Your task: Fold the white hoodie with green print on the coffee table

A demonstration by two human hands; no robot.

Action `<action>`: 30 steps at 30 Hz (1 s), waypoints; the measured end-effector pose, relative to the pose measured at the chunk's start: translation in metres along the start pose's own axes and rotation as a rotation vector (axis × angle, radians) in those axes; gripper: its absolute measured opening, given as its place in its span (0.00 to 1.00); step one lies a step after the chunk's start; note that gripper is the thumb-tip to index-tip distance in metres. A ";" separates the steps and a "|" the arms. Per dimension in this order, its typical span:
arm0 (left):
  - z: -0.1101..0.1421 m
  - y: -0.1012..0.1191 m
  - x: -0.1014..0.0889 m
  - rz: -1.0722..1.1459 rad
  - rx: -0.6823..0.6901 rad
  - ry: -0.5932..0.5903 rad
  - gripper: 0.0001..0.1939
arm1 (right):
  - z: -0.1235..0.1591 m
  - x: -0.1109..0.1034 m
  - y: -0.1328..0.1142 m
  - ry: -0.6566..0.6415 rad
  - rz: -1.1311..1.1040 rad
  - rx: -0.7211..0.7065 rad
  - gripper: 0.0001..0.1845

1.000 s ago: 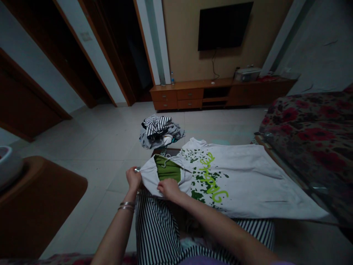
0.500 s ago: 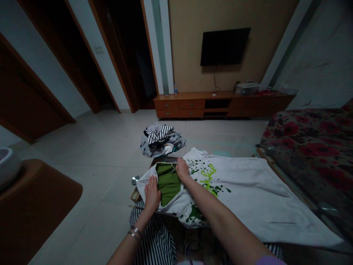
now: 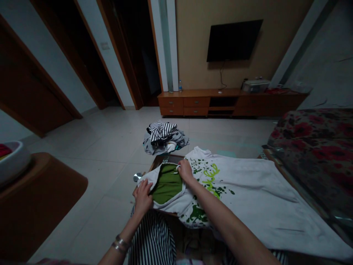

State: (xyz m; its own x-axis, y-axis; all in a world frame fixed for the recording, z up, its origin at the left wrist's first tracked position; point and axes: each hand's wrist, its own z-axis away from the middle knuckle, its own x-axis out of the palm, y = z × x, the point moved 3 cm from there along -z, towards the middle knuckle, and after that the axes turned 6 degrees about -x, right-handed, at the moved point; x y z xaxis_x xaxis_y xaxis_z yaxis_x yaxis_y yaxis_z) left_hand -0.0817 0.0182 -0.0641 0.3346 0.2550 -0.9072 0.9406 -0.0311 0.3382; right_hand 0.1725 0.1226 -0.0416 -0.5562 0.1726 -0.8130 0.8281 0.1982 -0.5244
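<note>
A white hoodie with green splatter print lies spread on a low table. Its hood, lined in green, points to the left. My left hand has its fingers bent over the hood's white outer edge at the left tip. My right hand is closed on the hood's opening edge at the far side, beside a white drawstring knot. The right fingertips are partly hidden by the hand itself.
A pile of clothes, striped and grey, sits beyond the table. A flowered sofa stands at the right. At the left, a brown rounded table bears a white basin. A TV cabinet lines the wall.
My left hand has shifted left and slightly down toward the hood's tip, showing more green lining at the left. My right hand stays at the drawstring. The view has tilted slightly.
</note>
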 end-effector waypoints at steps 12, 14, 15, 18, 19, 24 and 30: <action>-0.047 0.041 0.031 0.000 0.045 -0.067 0.30 | 0.075 -0.002 -0.053 -0.316 -0.014 -0.573 0.20; -0.049 0.036 0.036 0.072 0.038 -0.102 0.28 | 0.085 -0.004 -0.056 -0.345 0.010 -0.517 0.19; -0.051 0.033 0.036 0.127 0.039 -0.109 0.28 | 0.087 -0.007 -0.057 -0.324 0.001 -0.480 0.19; -0.060 0.030 0.022 0.321 -0.009 -0.099 0.26 | 0.093 -0.019 -0.055 -0.242 -0.065 -0.403 0.17; -0.064 0.030 0.015 0.383 -0.053 -0.076 0.26 | 0.094 -0.023 -0.052 -0.218 -0.088 -0.387 0.16; -0.077 0.041 -0.009 0.494 -0.139 0.116 0.25 | 0.091 -0.036 -0.022 -0.056 -0.122 -0.193 0.16; -0.049 0.052 0.029 0.031 0.066 -0.050 0.24 | 0.065 -0.029 -0.009 0.022 0.045 -0.129 0.18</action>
State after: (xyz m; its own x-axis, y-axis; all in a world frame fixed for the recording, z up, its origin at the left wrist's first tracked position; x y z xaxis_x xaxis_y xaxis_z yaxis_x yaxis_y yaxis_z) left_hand -0.0261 0.0715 -0.0603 0.3647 0.2045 -0.9084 0.9309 -0.1025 0.3506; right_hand 0.1860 0.0536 -0.0296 -0.5213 0.2049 -0.8284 0.8370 0.3122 -0.4495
